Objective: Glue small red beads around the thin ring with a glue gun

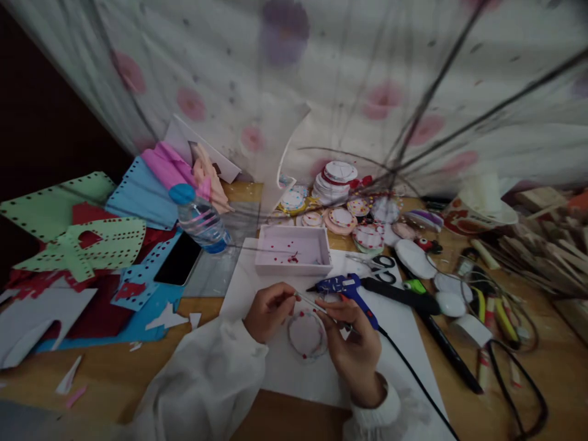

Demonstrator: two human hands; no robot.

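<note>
On the near side of the pale pink box (294, 269), a small round disc (307, 337) with a beaded-looking rim and red dots lies flat on a white sheet (285, 380). Nearer than the box's left half, the left hand (272, 312) is narrow, thumb and fingertips drawn together at the far end of a slender pale tool (312, 303); whether anything tiny sits between them I cannot tell. Nearer than the box's right corner, the right hand (353, 337) holds that tool between thumb and fingers, slanting above the disc. The tool looks light, stiff and smooth, so it may slip or roll if pinched loosely; gripping it mid-shaft should steady its tip. The disc seems light and fairly stiff, its trim likely easy to knock loose, so the plain outer edge, taken between fingertips, looks the safer hold. A blue glue gun (337, 285) rests just to the box's near right; its nozzle is best avoided.
</note>
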